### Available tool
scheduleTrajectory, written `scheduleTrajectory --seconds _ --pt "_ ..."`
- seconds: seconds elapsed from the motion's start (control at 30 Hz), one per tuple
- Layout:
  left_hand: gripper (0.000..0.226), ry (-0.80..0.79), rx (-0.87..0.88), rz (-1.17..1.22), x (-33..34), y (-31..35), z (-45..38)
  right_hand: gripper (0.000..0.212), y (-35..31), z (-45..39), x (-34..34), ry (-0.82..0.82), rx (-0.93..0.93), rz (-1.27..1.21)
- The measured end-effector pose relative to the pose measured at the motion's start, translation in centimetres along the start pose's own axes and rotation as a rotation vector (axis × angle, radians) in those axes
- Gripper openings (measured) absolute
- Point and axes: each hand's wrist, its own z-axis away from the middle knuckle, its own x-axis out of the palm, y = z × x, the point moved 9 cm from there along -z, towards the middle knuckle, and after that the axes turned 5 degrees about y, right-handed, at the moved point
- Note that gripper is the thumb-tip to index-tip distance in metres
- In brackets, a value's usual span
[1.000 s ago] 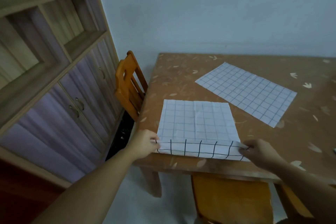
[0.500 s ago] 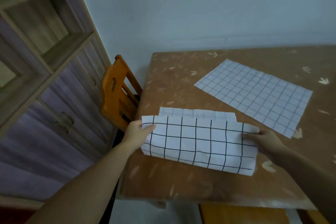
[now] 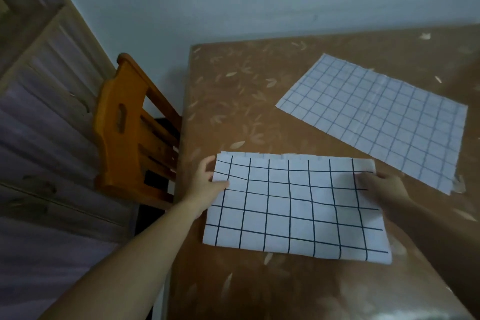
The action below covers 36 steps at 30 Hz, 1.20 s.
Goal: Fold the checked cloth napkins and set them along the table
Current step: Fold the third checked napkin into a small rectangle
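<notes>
We see matt white cloth in the folded napkin [image 3: 296,205] and the flat napkin [image 3: 374,117] (both grid-printed), a faintly glossy leaf-patterned desk [image 3: 233,91], a varnished orange wooden chair [image 3: 130,127], and a pale wood-grain cabinet [image 3: 46,112].

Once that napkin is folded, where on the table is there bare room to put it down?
Bare table lies at the far left corner, between the flat napkin and the chair. A near strip also lies below the napkin being folded. The right is crowded: both napkins almost meet by the right hand.
</notes>
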Motion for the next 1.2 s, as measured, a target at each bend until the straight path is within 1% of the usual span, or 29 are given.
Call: scheduleTrajectory --seconds 0.07,0.17,0.2,0.27,0.3,0.33,0.37,0.43,0.47,0.5,0.57,0.63,0.67,0.7,0.73,0.77,0.8,0.83,0.87,0.93,0.97,1.03,1.1,1.2 --pt "0.07 0.066 0.048 -0.075 -0.6 -0.5 -1.0 0.022 0.1 -0.7 0.3 0.014 0.005 0.016" --pt "0.064 0.189 0.16 -0.23 -1.3 0.4 -1.4 0.03 -0.2 -1.7 0.6 0.016 -0.007 0.063" --pt "0.062 0.262 0.23 -0.308 -1.4 1.2 -0.8 0.032 -0.3 -1.9 0.8 0.013 -0.017 0.071" --pt "0.06 0.388 0.439 -0.544 -0.5 3.5 1.2 0.031 -0.3 -2.2 1.3 0.002 -0.038 0.087" --pt "0.059 0.39 0.557 -0.642 0.6 4.6 2.2 0.029 -0.3 -2.4 1.5 -0.001 -0.048 0.102" --pt "0.059 0.314 0.635 -0.715 2.3 5.3 3.0 0.027 -0.3 -2.4 1.7 -0.003 -0.054 0.118" --pt "0.058 0.184 0.676 -0.775 4.3 5.4 3.6 0.025 -0.4 -2.5 1.8 -0.007 -0.064 0.128" --pt "0.061 -0.076 0.7 -0.931 8.1 4.0 4.2 0.025 -0.5 -2.7 1.9 -0.017 -0.07 0.135" --pt "0.065 -0.156 0.704 -1.012 9.5 3.2 4.7 0.025 -0.4 -2.8 1.9 -0.017 -0.067 0.134" --pt "0.069 -0.201 0.7 -1.081 10.6 2.4 4.9 0.025 -0.5 -2.8 1.9 -0.013 -0.069 0.133" --pt "0.073 -0.231 0.67 -1.173 11.7 1.1 5.1 0.026 -1.0 -2.6 1.5 0.021 -0.099 0.118" --pt "0.075 -0.214 0.639 -1.214 12.0 0.4 4.8 0.024 -1.8 -2.0 0.3 0.136 -0.146 0.037" --pt "0.075 -0.201 0.632 -1.226 12.0 0.3 4.6 0.031 -2.2 -1.5 -0.3 0.201 -0.184 0.006" --pt "0.076 -0.189 0.631 -1.231 12.0 0.2 4.5 0.038 -2.8 -0.5 -0.4 0.232 -0.256 0.016" --pt "0.076 -0.178 0.631 -1.23 12.0 0.2 4.5 0.043 -3.6 0.9 0.2 0.228 -0.378 0.069" --pt "0.076 -0.17 0.631 -1.229 12.0 0.2 4.4 0.045 -4.2 2.9 1.6 0.189 -0.533 0.152" --pt "0.076 -0.161 0.633 -1.229 12.0 0.2 4.5 0.048 -4.5 5.2 3.7 0.116 -0.682 0.243" --pt "0.077 -0.156 0.633 -1.229 12.0 0.2 4.5 0.052 -4.3 7.7 6.0 0.035 -0.797 0.323" --pt "0.078 -0.154 0.632 -1.231 12.0 0.2 4.5 0.056 -3.7 9.9 8.2 -0.047 -0.87 0.39" --pt "0.08 -0.162 0.624 -1.266 12.0 0.3 4.6 0.062 -2.1 13.1 11.8 -0.199 -0.904 0.509" --pt "0.079 -0.163 0.624 -1.29 12.0 0.4 4.7 0.063 -1.4 14.0 12.9 -0.227 -0.895 0.543" --pt "0.074 -0.121 0.639 -1.279 11.8 0.7 5.0 0.062 -0.4 14.5 13.6 -0.191 -0.886 0.577" --pt "0.062 -0.031 0.692 -1.193 11.4 1.1 6.1 0.06 0.3 14.4 13.8 -0.159 -0.89 0.614" --pt "0.054 -0.01 0.72 -1.154 11.3 -0.3 7.5 0.059 1.1 14.0 14.0 -0.164 -0.912 0.69"
